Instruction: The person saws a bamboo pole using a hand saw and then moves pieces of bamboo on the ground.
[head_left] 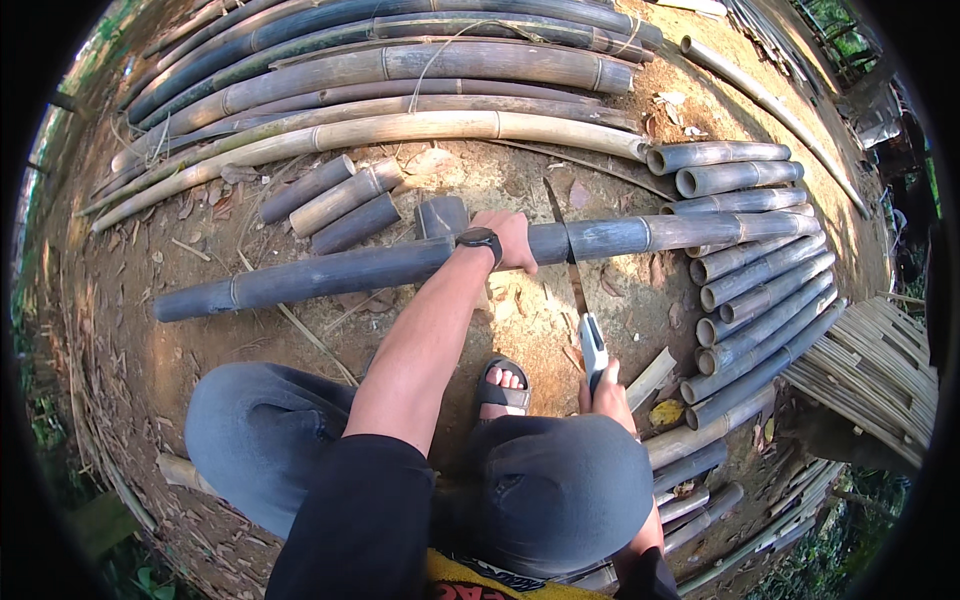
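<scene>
A long dark bamboo pole [340, 277] lies crosswise in front of me, its right part resting over a row of cut pieces. My left hand [508, 240], with a watch on the wrist, is wrapped over the pole near its middle. In my right hand [608, 393] is a hand saw [592, 345] with a pale grey and dark handle. Its thin blade crosses the pole just right of my left hand, and the tip shows beyond the far side. Under the pole, beside my left hand, a dark block [440, 214] shows in part.
Several long bamboo poles [400, 68] lie stacked at the far side. Three short bamboo pieces [345, 195] sit left of centre. Cut bamboo lengths [765, 270] are lined up at the right, by a bundle of pale strips [875, 365]. My sandalled foot [503, 388] is close to the saw.
</scene>
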